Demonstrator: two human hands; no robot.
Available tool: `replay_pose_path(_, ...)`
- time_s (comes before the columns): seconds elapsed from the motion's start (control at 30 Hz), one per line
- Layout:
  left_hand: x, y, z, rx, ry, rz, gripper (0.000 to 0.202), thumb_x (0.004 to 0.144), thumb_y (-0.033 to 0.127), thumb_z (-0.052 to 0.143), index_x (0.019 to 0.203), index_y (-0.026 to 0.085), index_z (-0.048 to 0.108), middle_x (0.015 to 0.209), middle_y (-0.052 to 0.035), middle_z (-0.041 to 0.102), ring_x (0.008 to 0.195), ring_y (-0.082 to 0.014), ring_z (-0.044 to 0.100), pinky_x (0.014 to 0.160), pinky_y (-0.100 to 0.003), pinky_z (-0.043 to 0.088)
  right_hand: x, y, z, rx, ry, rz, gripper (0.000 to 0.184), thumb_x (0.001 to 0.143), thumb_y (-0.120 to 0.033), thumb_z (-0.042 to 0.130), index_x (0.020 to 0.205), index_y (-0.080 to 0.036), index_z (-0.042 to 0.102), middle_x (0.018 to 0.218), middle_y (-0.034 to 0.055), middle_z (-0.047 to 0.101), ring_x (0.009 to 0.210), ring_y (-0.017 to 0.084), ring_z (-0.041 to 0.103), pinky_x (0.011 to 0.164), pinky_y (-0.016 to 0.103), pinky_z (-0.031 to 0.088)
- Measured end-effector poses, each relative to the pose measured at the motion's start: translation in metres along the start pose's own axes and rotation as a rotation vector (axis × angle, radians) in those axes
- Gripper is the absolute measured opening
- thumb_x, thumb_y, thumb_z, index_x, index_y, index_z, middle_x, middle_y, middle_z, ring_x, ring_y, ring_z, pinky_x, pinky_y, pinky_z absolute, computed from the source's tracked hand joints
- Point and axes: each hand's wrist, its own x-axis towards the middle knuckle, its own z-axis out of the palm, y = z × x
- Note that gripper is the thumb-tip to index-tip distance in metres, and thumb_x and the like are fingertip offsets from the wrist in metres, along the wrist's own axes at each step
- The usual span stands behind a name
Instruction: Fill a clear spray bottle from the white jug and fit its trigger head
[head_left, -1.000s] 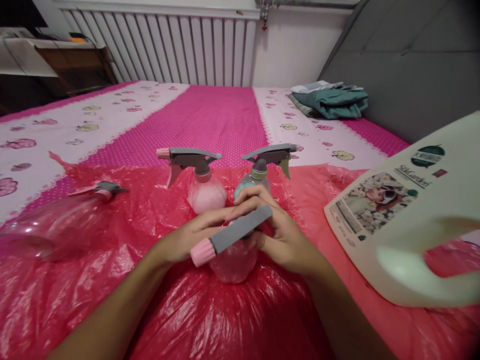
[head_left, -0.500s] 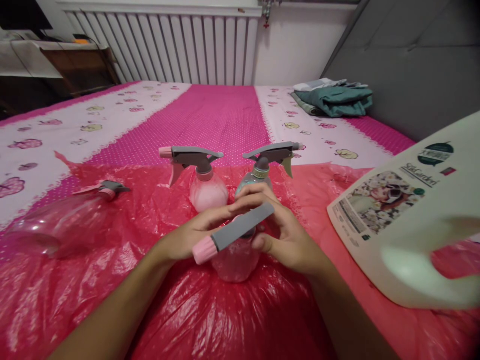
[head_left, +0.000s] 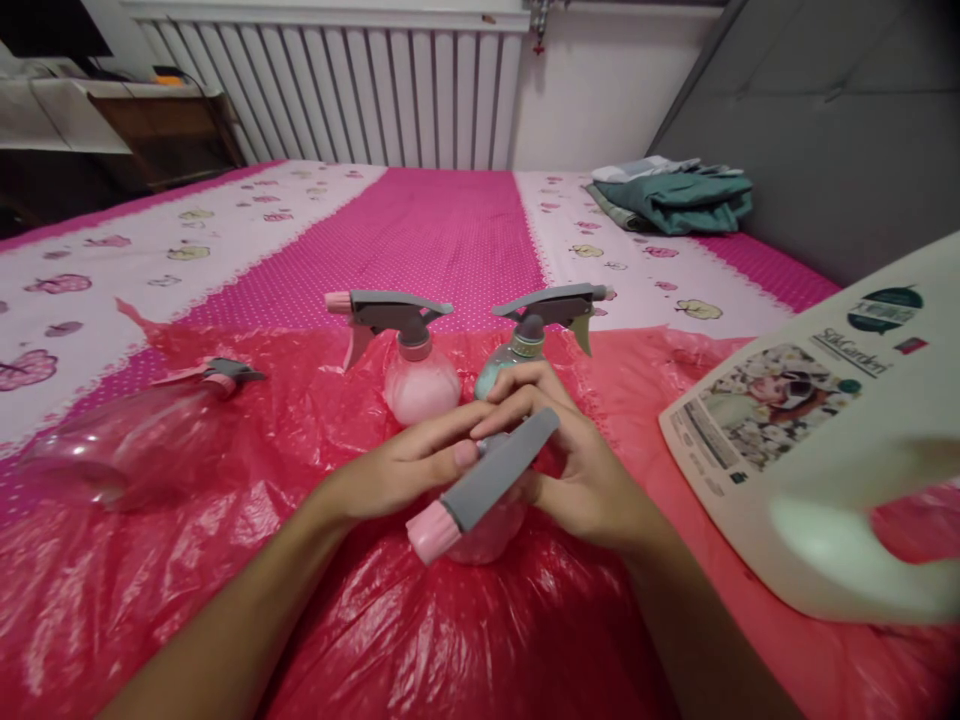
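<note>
A small clear spray bottle [head_left: 484,530] with a grey trigger head and pink nozzle [head_left: 431,530] stands on the red plastic sheet [head_left: 225,560] in front of me. My left hand [head_left: 397,470] reaches in from the left, fingers laid against the head. My right hand [head_left: 577,470] wraps round the bottle's neck from the right. Both hands are closed on this bottle. Just behind stand a pink-filled spray bottle [head_left: 416,375] and a teal-filled spray bottle [head_left: 517,350].
A large white detergent jug [head_left: 825,440] lies tilted at the right. An empty clear spray bottle [head_left: 127,440] lies on its side at the left. Folded clothes [head_left: 675,195] rest on the pink bedspread [head_left: 450,230] far right. A radiator lines the wall.
The grey spray head has turned, its pink nozzle swinging right and towards me. My left fingers have shifted along the head. The bottle stays in place.
</note>
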Motion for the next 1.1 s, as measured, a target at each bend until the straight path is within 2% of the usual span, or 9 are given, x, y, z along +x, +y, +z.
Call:
replay_pose_path(0.13, 0.000, 0.005, 0.005, 0.016, -0.006, 0.031, 0.044, 0.100, 0.047, 0.071, 0.141, 0.031, 0.068, 0.146, -0.0035, 0.064, 0.144, -0.0275, 0.053, 0.120, -0.037, 0.041, -0.001, 0.002, 0.003, -0.038, 0.015, -0.027, 0.028, 0.086, -0.024, 0.084, 0.106, -0.029, 0.064, 0.121, 0.0014, 0.049, 0.116, 0.019, 0.055, 0.100, 0.034, 0.051)
replay_pose_path(0.27, -0.001, 0.011, 0.008, -0.020, -0.018, 0.035, 0.034, 0.098, 0.036, 0.076, 0.131, 0.031, 0.072, 0.132, -0.0004, 0.067, 0.129, -0.0217, 0.060, 0.110, -0.030, 0.045, 0.000, 0.003, 0.005, -0.079, 0.032, -0.069, 0.031, 0.085, -0.020, 0.084, 0.105, -0.029, 0.061, 0.119, 0.0014, 0.049, 0.117, 0.018, 0.056, 0.106, 0.037, 0.049)
replay_pose_path(0.4, -0.001, 0.015, 0.007, -0.040, -0.029, 0.048, 0.023, 0.099, 0.032, 0.074, 0.122, 0.032, 0.077, 0.121, 0.0030, 0.071, 0.118, -0.0182, 0.065, 0.104, -0.027, 0.049, 0.000, 0.003, 0.002, -0.065, 0.037, -0.063, 0.031, 0.086, -0.036, 0.086, 0.104, -0.029, 0.063, 0.119, 0.0034, 0.051, 0.117, 0.021, 0.057, 0.105, 0.040, 0.052)
replay_pose_path(0.53, 0.000, 0.013, 0.004, -0.019, -0.029, 0.035, 0.039, 0.104, 0.040, 0.067, 0.143, 0.038, 0.068, 0.140, 0.0024, 0.072, 0.134, -0.0229, 0.063, 0.114, -0.033, 0.047, -0.002, 0.000, -0.003, -0.017, -0.025, -0.029, 0.032, 0.094, -0.050, 0.075, 0.120, -0.033, 0.071, 0.130, 0.0061, 0.051, 0.133, 0.024, 0.052, 0.115, 0.043, 0.049)
replay_pose_path(0.6, 0.000, 0.010, 0.003, -0.037, -0.035, 0.030, 0.042, 0.105, 0.042, 0.065, 0.147, 0.042, 0.064, 0.155, 0.0048, 0.064, 0.146, -0.0237, 0.056, 0.122, -0.035, 0.042, -0.002, -0.001, -0.004, 0.007, -0.048, -0.022, 0.027, 0.099, -0.047, 0.069, 0.124, -0.035, 0.073, 0.134, 0.0061, 0.050, 0.136, 0.023, 0.050, 0.112, 0.039, 0.050)
replay_pose_path(0.67, 0.000, 0.008, 0.002, -0.044, -0.043, 0.026, 0.041, 0.105, 0.043, 0.065, 0.146, 0.042, 0.064, 0.158, 0.0055, 0.062, 0.147, -0.0236, 0.056, 0.122, -0.035, 0.042, -0.002, -0.001, -0.005, 0.012, -0.054, -0.030, 0.025, 0.099, -0.045, 0.069, 0.122, -0.036, 0.074, 0.134, 0.0056, 0.050, 0.134, 0.022, 0.051, 0.110, 0.037, 0.051)
replay_pose_path(0.83, -0.001, 0.009, 0.002, -0.027, -0.056, -0.039, 0.045, 0.105, 0.040, 0.065, 0.149, 0.032, 0.063, 0.149, -0.0022, 0.069, 0.133, -0.0251, 0.066, 0.112, -0.036, 0.051, -0.001, 0.000, -0.003, -0.023, -0.035, -0.026, 0.023, 0.098, -0.048, 0.071, 0.117, -0.034, 0.074, 0.126, 0.0043, 0.048, 0.123, 0.021, 0.055, 0.104, 0.036, 0.053)
replay_pose_path(0.97, -0.002, 0.014, 0.004, 0.004, -0.034, -0.004, 0.042, 0.104, 0.036, 0.067, 0.146, 0.032, 0.067, 0.148, -0.0019, 0.068, 0.138, -0.0247, 0.061, 0.113, -0.033, 0.048, 0.000, -0.002, -0.001, -0.045, -0.010, -0.018, 0.028, 0.094, -0.052, 0.074, 0.110, -0.030, 0.072, 0.119, 0.0043, 0.049, 0.114, 0.020, 0.056, 0.091, 0.033, 0.057)
replay_pose_path(1.1, -0.002, 0.016, 0.008, 0.005, -0.002, 0.047, 0.036, 0.101, 0.036, 0.071, 0.136, 0.031, 0.070, 0.133, -0.0008, 0.070, 0.124, -0.0214, 0.064, 0.103, -0.029, 0.050, 0.000, -0.002, 0.000, -0.084, -0.001, -0.006, 0.032, 0.091, -0.054, 0.077, 0.106, -0.027, 0.067, 0.117, 0.0047, 0.050, 0.110, 0.021, 0.058, 0.088, 0.035, 0.057)
